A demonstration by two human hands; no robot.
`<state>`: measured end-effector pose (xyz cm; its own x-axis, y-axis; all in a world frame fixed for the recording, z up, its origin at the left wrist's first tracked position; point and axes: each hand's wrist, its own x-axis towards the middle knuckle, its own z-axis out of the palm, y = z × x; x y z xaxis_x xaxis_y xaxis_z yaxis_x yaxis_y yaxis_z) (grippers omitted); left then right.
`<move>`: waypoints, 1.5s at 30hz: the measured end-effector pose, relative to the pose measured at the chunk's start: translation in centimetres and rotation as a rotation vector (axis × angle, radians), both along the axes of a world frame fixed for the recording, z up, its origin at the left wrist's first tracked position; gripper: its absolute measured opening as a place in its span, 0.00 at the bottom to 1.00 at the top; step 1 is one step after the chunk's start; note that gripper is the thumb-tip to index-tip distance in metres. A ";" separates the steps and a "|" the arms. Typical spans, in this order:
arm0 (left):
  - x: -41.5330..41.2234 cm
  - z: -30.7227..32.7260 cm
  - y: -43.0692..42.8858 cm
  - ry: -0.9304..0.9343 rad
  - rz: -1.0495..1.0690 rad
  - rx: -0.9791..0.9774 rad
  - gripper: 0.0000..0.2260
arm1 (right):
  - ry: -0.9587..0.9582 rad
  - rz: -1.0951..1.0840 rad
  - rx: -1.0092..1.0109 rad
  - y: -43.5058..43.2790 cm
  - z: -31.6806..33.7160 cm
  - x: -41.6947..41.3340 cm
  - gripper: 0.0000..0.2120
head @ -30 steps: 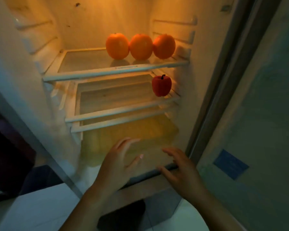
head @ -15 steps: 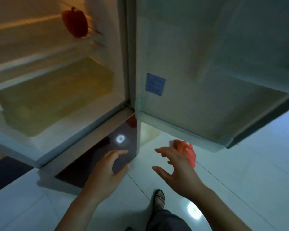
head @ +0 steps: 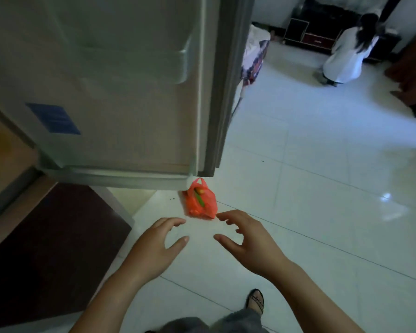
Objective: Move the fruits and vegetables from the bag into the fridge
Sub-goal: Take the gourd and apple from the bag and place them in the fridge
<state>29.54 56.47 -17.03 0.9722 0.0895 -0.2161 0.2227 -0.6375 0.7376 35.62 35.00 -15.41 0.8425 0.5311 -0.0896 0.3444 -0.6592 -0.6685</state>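
Observation:
An orange plastic bag [head: 200, 200] stands on the white tiled floor just below the corner of the open fridge door [head: 120, 87]. A green vegetable and something orange show in its open top. My left hand [head: 157, 246] hovers open a little in front of the bag, to its left. My right hand [head: 246, 239] is open too, fingers curled, its fingertips close to the bag's lower right edge. Neither hand touches the bag. The fridge interior is out of view except for a yellow-lit sliver [head: 0, 150] at the far left.
The fridge's dark lower panel [head: 46, 248] fills the lower left. A person in white [head: 348, 51] crouches at a dark cabinet at the back right. A patterned cloth bundle [head: 255, 54] sits behind the door. My sandalled foot [head: 256, 300] stands on the tiles.
My view has swung right and down, away from the fridge shelves with the oranges and red pepper, to the floor. Both hands have come out of the fridge and now hover near the orange bag.

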 end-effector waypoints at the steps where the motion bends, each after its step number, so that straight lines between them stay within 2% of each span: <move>1: 1.5 -0.1 -2.4 -0.002 -0.014 0.001 0.15 | 0.004 -0.016 -0.001 -2.4 -0.1 1.0 0.19; 4: 6.4 -0.3 -9.7 -0.010 -0.040 -0.015 0.13 | 0.008 -0.067 0.005 -9.4 -0.3 4.5 0.18; 9: 13.7 -0.8 -18.5 0.002 -0.097 -0.006 0.15 | -0.021 -0.094 -0.024 -17.4 -0.3 10.1 0.18; 16: 20.3 0.0 -22.7 0.006 -0.005 0.027 0.16 | -0.010 -0.042 0.004 -21.2 -0.3 17.9 0.18; 25: 30.8 -1.7 -19.1 -0.014 0.202 0.013 0.16 | -0.041 0.146 -0.021 -16.9 -0.9 32.5 0.18; 29: 36.1 -0.9 -17.2 -0.013 0.282 0.031 0.19 | -0.054 0.231 -0.016 -13.7 0.0 39.2 0.18; 34: 39.9 -0.3 -14.5 -0.012 0.419 0.063 0.17 | -0.059 0.354 0.015 -8.7 0.1 45.8 0.18; 45: 48.8 -3.8 -9.9 0.035 0.961 0.072 0.16 | 0.026 0.898 0.021 4.7 -3.8 60.8 0.17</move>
